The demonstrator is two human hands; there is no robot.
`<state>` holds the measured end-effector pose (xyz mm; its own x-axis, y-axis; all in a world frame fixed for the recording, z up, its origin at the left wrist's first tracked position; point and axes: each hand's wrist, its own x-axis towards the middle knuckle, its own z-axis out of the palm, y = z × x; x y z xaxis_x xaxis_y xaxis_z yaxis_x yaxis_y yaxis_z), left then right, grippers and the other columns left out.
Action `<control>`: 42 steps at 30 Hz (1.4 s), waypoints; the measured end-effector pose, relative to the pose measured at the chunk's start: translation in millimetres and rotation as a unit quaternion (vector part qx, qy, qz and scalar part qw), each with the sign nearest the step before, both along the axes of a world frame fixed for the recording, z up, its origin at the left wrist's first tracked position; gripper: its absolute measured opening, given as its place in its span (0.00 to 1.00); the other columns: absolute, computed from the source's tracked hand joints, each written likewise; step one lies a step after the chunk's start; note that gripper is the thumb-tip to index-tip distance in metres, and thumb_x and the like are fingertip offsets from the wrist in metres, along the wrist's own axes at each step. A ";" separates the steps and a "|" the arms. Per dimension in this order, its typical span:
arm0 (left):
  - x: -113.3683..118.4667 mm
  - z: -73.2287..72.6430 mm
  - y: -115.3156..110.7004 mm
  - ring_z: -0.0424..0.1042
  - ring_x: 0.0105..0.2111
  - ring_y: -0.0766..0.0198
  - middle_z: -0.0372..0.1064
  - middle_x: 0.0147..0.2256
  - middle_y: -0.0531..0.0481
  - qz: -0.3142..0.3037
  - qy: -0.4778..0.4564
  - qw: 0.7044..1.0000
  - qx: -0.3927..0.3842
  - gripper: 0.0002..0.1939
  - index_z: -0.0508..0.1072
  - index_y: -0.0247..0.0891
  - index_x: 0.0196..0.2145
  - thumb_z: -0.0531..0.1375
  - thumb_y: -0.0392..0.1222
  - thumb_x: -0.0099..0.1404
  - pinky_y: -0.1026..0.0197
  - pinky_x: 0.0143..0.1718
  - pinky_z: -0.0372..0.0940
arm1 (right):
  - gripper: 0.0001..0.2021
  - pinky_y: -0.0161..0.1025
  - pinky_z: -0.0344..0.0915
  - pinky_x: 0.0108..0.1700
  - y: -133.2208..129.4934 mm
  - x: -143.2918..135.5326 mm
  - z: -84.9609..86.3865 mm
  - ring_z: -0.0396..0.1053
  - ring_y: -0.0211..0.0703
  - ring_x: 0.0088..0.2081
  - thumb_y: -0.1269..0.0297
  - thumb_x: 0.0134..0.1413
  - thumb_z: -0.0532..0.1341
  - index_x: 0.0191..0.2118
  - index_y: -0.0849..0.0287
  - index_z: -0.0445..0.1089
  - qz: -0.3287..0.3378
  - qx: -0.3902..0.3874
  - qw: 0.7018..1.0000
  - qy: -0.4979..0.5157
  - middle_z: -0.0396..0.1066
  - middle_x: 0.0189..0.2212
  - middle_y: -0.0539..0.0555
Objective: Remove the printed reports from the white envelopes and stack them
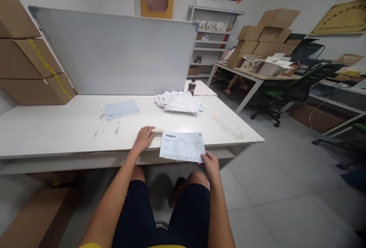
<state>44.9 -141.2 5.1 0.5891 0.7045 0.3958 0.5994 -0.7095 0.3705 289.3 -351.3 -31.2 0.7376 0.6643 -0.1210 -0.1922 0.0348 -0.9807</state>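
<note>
A pale blue printed sheet (pixel 182 147) hangs partly over the front edge of the white table (pixel 137 120). Its lower right corner is pinched in my right hand (pixel 211 163). To the left of the sheet, my left hand (pixel 144 138) has its fingers closed at the end of a small light-coloured flat object (pixel 157 130), partly covered by the sheet. Farther back lie a pale blue sheet (pixel 122 110) on the left and an untidy stack of papers (pixel 179 102) in the middle.
A dark bottle (pixel 191 87) stands behind the papers. A whiteboard panel (pixel 120 55) rises along the table's back. Cardboard boxes (pixel 34 61) are stacked at the left. Another table (pixel 251 74) with boxes and an office chair (pixel 300 84) stand at the right; a person's legs show beneath that table.
</note>
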 end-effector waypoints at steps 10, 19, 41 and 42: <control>-0.7 0.5 -3.2 0.57 0.56 0.54 0.63 0.54 0.42 -0.014 -0.015 0.998 0.052 0.22 0.62 0.38 0.58 0.51 0.42 0.67 0.50 0.58 0.54 | 0.20 0.35 0.60 0.20 8.7 -8.7 -0.6 0.62 0.36 0.19 0.55 0.38 0.64 0.39 0.62 0.73 0.048 0.018 0.999 -0.011 0.74 0.27 0.52; 6.5 3.7 -11.5 0.58 0.53 0.49 0.61 0.52 0.40 0.019 0.078 0.996 0.035 0.28 0.59 0.38 0.59 0.56 0.49 0.63 0.48 0.54 0.57 | 0.24 0.48 0.65 0.41 20.0 -8.9 17.2 0.68 0.51 0.40 0.49 0.56 0.52 0.49 0.62 0.70 -0.124 -0.101 0.908 -0.387 0.66 0.45 0.64; 11.4 10.6 -18.1 0.57 0.53 0.47 0.60 0.53 0.41 0.030 0.113 0.993 0.021 0.35 0.55 0.40 0.62 0.59 0.47 0.59 0.48 0.53 0.55 | 0.22 0.44 0.56 0.44 121.7 -77.4 59.5 0.62 0.49 0.46 0.83 0.46 0.51 0.44 0.58 0.71 0.207 -0.049 0.733 -0.646 0.71 0.46 0.56; 11.6 10.9 -17.8 0.56 0.53 0.47 0.60 0.53 0.40 0.029 0.114 0.993 0.018 0.35 0.56 0.40 0.62 0.58 0.47 0.59 0.48 0.53 0.54 | 0.22 0.44 0.56 0.44 122.6 -76.5 58.5 0.63 0.49 0.46 0.83 0.46 0.50 0.44 0.58 0.71 0.209 -0.050 0.735 -0.642 0.71 0.45 0.56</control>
